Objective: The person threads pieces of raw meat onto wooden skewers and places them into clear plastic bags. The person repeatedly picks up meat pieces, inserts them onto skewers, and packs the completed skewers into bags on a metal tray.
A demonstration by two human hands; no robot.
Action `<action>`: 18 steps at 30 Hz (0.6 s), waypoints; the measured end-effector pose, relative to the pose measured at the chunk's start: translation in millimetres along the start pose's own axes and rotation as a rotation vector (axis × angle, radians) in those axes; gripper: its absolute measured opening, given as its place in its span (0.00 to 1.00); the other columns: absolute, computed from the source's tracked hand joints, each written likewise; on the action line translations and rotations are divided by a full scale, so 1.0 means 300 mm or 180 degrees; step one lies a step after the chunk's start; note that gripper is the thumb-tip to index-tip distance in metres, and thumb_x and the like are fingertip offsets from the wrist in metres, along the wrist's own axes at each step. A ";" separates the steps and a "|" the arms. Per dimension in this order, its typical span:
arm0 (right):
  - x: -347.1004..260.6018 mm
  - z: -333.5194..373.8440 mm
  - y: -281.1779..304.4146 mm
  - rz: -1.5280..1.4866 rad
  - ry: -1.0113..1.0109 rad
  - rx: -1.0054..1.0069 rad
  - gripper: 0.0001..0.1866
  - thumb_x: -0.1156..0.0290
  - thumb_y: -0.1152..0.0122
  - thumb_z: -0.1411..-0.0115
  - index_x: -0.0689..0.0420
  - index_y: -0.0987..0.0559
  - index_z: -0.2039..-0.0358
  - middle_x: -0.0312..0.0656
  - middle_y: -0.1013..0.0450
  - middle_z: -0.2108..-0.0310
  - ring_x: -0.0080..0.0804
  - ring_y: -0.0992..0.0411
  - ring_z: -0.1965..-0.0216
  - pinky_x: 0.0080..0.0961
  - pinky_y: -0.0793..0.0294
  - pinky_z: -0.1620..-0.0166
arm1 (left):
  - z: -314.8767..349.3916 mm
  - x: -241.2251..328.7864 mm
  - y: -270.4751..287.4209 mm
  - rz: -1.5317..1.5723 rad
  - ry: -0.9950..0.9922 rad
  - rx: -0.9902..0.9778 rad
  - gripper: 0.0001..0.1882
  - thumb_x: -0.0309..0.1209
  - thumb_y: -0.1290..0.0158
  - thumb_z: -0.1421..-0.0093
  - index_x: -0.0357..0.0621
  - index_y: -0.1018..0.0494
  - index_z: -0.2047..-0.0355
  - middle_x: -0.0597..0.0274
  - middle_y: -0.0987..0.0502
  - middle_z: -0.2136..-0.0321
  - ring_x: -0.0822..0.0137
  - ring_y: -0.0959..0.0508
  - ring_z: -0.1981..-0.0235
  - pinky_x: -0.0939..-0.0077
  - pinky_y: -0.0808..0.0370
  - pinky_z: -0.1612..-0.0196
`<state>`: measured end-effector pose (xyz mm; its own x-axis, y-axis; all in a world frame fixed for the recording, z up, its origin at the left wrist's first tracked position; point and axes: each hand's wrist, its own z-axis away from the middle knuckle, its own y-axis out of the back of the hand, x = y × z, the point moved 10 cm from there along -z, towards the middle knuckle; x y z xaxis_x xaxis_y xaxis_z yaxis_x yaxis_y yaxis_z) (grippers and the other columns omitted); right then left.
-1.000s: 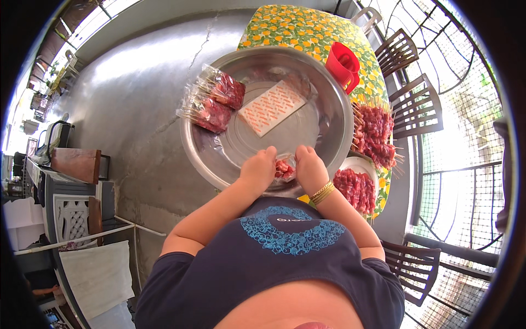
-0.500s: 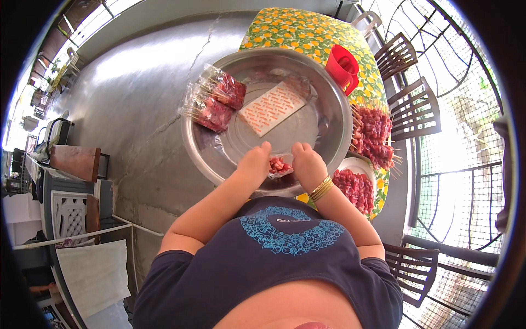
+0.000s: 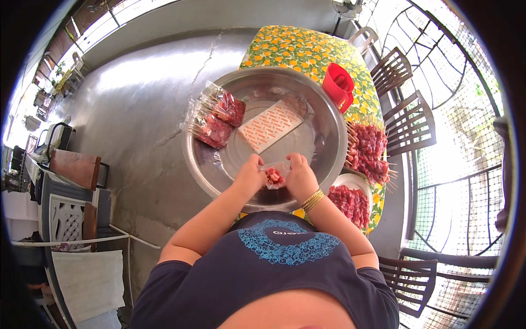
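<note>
Over the near part of a wide metal basin, my left hand and my right hand pinch opposite sides of a clear plastic bag. Pieces of red meat show in the bag between them. Gold bangles circle my right wrist. Farther in, a flat white pack with orange print lies on the basin's bottom. Bagged meat skewers rest against the basin's left rim, their sticks pointing left.
The basin stands on a table with a lemon-patterned cloth. A red plastic jug is right of it. Nearer me are a pile of skewered meat and a plate of more meat. Wooden chairs line the right side.
My head view has tilted, so the scene sits lower in the picture. Both hands still hold the bag and have come slightly closer together.
</note>
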<state>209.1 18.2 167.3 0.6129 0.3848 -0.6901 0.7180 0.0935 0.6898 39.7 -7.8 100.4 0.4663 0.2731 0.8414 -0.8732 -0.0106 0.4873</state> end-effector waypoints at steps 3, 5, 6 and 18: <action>0.032 -0.038 0.046 0.0005 -0.0019 -0.0001 0.15 0.84 0.48 0.50 0.61 0.26 0.59 0.54 0.29 0.63 0.54 0.27 0.61 0.42 0.26 0.55 | -0.010 0.064 0.064 -0.0580 -0.0329 0.0090 0.09 0.26 0.46 0.40 0.40 0.31 0.61 0.50 0.23 0.80 0.59 0.20 0.79 0.62 0.26 0.73; 0.009 -0.049 0.047 0.0121 0.0120 -0.0204 0.14 0.84 0.48 0.50 0.61 0.26 0.62 0.54 0.29 0.63 0.54 0.28 0.60 0.41 0.26 0.55 | -0.012 0.107 0.074 -0.0984 -0.0383 -0.0031 0.06 0.27 0.46 0.40 0.41 0.30 0.63 0.52 0.23 0.80 0.60 0.20 0.79 0.63 0.26 0.73; -0.006 -0.050 0.046 0.0184 0.0157 -0.0307 0.13 0.84 0.48 0.51 0.61 0.26 0.63 0.55 0.29 0.63 0.54 0.28 0.60 0.41 0.26 0.55 | -0.008 0.129 0.081 -0.1190 -0.0413 -0.0084 0.05 0.28 0.47 0.40 0.41 0.29 0.64 0.53 0.22 0.80 0.60 0.20 0.79 0.63 0.25 0.72; -0.139 0.029 0.037 0.0389 0.0706 -0.1147 0.05 0.77 0.38 0.47 0.58 0.23 0.69 0.51 0.31 0.64 0.52 0.27 0.63 0.41 0.24 0.57 | 0.000 0.124 0.116 -0.0993 -0.0086 -0.0714 0.05 0.27 0.48 0.42 0.41 0.29 0.66 0.52 0.20 0.74 0.58 0.17 0.72 0.62 0.23 0.67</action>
<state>194.3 -5.0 201.8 0.5722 0.5972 -0.5621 0.4596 0.3341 0.8229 26.7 2.1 148.5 0.7154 0.2044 0.6681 -0.6967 0.2807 0.6602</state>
